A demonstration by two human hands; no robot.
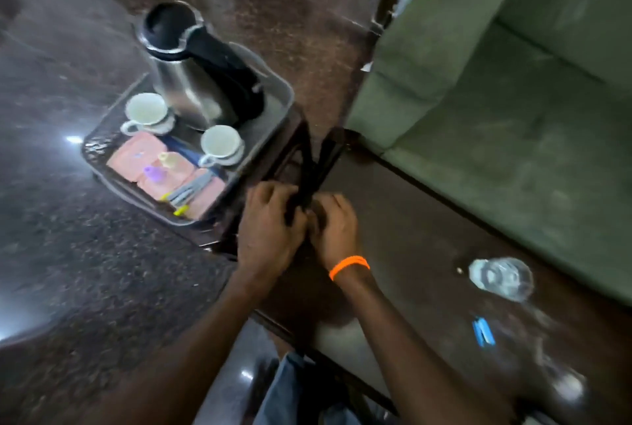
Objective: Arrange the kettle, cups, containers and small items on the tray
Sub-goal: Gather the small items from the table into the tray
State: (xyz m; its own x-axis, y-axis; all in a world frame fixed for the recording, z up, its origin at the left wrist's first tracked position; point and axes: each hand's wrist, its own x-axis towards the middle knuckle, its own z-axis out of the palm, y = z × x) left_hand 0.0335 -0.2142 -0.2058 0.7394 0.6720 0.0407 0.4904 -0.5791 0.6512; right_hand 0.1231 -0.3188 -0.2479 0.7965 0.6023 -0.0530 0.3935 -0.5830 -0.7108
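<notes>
A grey tray (284, 93) sits on a dark stand, left of centre. On it stand a steel kettle (186, 82) with a black lid and handle, and two white cups on saucers (147, 111) (219, 141). Pink sachets (136, 155), two small bottles (154, 174) (167, 159) and grey stirrers (191, 189) lie at the tray's near end. Just right of the tray, my left hand (270, 223) and my right hand (337, 231) are closed together on a black cord (313, 168) that runs up from them. The frame is blurred.
A green sofa (513, 82) fills the right side. On the dark table (410, 219) in front of it lie a clear glass item (501, 278) and a blue packet (483, 332). Dark polished floor (85, 270) surrounds the stand.
</notes>
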